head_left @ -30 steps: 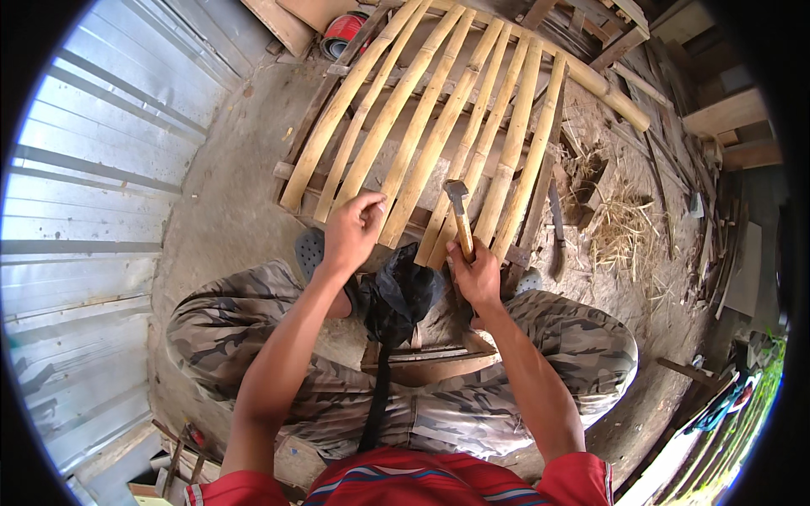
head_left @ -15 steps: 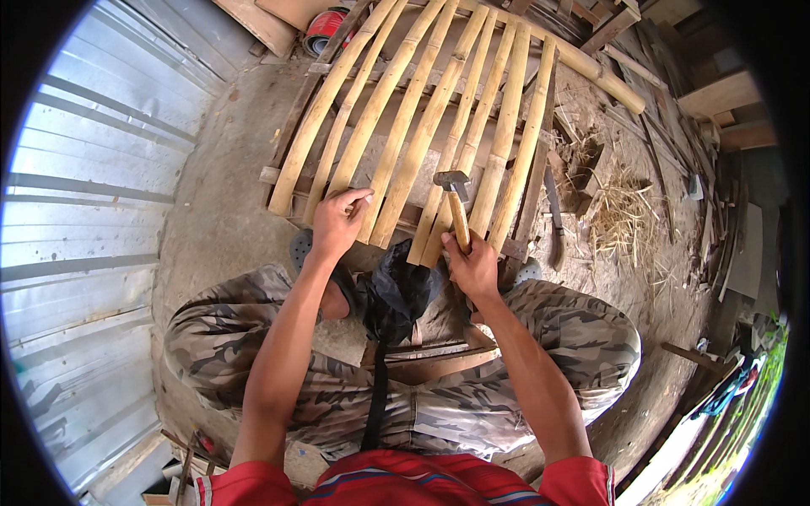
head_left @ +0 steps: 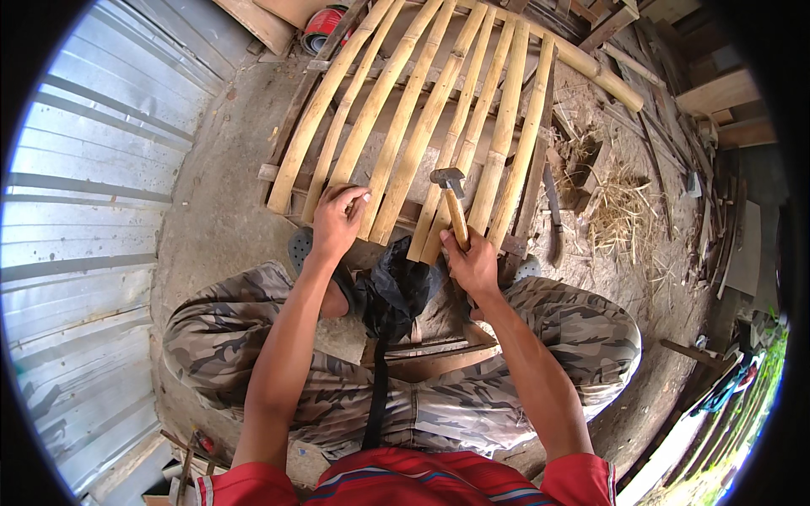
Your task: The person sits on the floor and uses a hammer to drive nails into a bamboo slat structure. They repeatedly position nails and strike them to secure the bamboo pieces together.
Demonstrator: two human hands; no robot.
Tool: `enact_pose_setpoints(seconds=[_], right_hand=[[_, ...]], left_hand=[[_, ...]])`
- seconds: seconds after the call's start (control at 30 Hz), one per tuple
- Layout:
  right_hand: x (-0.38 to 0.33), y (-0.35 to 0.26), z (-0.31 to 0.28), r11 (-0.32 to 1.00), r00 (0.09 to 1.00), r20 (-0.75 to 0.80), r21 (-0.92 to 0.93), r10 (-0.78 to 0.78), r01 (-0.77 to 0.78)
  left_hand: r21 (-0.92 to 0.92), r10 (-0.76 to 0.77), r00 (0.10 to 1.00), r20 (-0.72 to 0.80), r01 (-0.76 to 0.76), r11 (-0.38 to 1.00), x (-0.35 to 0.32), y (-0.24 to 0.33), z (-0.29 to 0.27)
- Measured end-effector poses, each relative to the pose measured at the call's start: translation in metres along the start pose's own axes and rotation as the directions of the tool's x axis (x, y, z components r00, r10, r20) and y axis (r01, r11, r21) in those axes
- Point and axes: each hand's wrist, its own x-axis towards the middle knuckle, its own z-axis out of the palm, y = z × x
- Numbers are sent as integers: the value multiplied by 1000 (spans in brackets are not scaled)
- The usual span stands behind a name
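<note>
Several split bamboo slats (head_left: pixel 422 126) lie side by side across a wooden frame (head_left: pixel 530 190) in front of me. My right hand (head_left: pixel 474 263) is wrapped round the handle of a hammer (head_left: pixel 456 211), its metal head raised above the slats on the right side. Over the near ends of the left-hand slats, my left hand (head_left: pixel 337 221) has its fingers curled and thumb and fingertips pinched together. Whatever may be between those fingertips is too small to name. A black bag (head_left: pixel 396 291) with a strap hangs between my legs, below the slat ends.
Right of the frame, a machete-like blade (head_left: pixel 553 211) lies on the ground beside a heap of straw shavings (head_left: pixel 624 211). A thick bamboo pole (head_left: pixel 599 74) crosses the far end. Corrugated metal wall (head_left: pixel 93 211) stands at left; a red can (head_left: pixel 325 29) sits far left.
Almost nothing differs. The hammer head has shifted very slightly to the left and away from me; both hands keep the same hold.
</note>
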Motion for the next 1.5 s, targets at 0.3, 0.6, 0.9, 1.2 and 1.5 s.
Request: enact_pose_setpoints(seconds=[0.3, 0.6, 0.9, 1.2, 1.5], right_hand=[[-2, -4, -2, 997, 997, 41, -21, 73, -72], [-5, -11, -6, 998, 998, 53, -51, 45, -42], [-5, -6, -3, 999, 999, 47, -37, 24, -22], [-6, -15, -6, 994, 997, 78, -110, 19, -11], [-13, -54, -3, 984, 976, 213, -158, -44, 79]], left_hand=[[101, 140, 988, -73, -132, 986, -5, -7, 6], [138, 173, 983, -61, -164, 977, -4, -5, 7], [147, 196, 980, -45, -187, 971, -3, -2, 6], [132, 171, 982, -78, -160, 978, -3, -4, 6], [97, 181, 979, -97, -172, 980, -4, -3, 7]])
